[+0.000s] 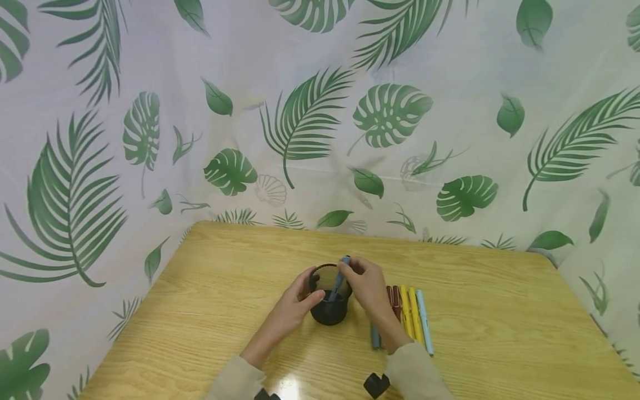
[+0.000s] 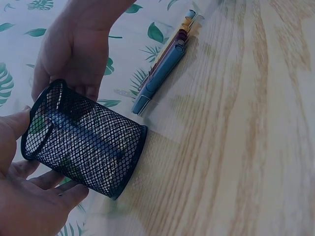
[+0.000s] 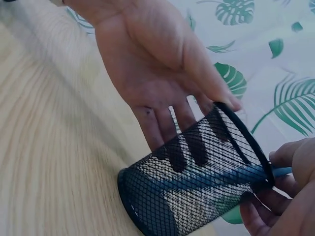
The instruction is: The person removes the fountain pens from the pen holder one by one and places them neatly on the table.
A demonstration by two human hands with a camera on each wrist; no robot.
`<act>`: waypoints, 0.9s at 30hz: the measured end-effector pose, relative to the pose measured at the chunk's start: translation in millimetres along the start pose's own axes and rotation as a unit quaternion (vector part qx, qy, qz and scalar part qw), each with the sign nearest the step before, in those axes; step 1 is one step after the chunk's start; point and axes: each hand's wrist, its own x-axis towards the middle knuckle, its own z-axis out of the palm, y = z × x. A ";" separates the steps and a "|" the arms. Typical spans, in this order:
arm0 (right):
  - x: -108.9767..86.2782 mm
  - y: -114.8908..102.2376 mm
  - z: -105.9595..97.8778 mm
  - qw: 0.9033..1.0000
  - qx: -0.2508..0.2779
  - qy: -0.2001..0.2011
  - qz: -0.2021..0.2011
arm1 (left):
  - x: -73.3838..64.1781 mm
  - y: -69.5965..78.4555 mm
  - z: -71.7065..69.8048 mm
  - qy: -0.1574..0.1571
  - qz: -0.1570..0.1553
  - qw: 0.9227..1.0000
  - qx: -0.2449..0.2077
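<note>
A black mesh pen holder (image 1: pixel 329 314) stands upright on the table. My left hand (image 1: pixel 292 304) grips it from the left, thumb at the rim and fingers spread along the mesh wall, as the right wrist view shows. Inside the holder a blue pen (image 1: pixel 337 286) leans, its lower part visible through the mesh. My right hand (image 1: pixel 369 286) pinches this pen's upper end above the rim. In the left wrist view the right hand's fingers are partly hidden behind the mesh holder (image 2: pixel 93 140).
Right of the holder lies a row of pens: a grey-blue pen (image 1: pixel 375 336), dark red pens (image 1: pixel 396 299), yellow pens (image 1: pixel 414 314) and a light blue pen (image 1: pixel 425 322). My right forearm partly covers them. A leaf-printed cloth (image 1: pixel 320 183) hangs behind the wooden table (image 1: pixel 225 272).
</note>
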 end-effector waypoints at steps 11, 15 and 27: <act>-4.3 4.6 -30.1 0.991 0.122 -0.028 0.046 | 0.4 0.1 0.9 0.018 -0.008 1.000 0.014; -2.3 6.2 -39.9 0.983 0.166 -0.033 0.068 | 0.2 0.0 0.5 0.021 -0.005 0.999 0.024; -4.2 10.5 -73.2 0.966 0.241 -0.033 0.093 | 0.5 -1.4 0.1 0.015 0.008 1.000 0.019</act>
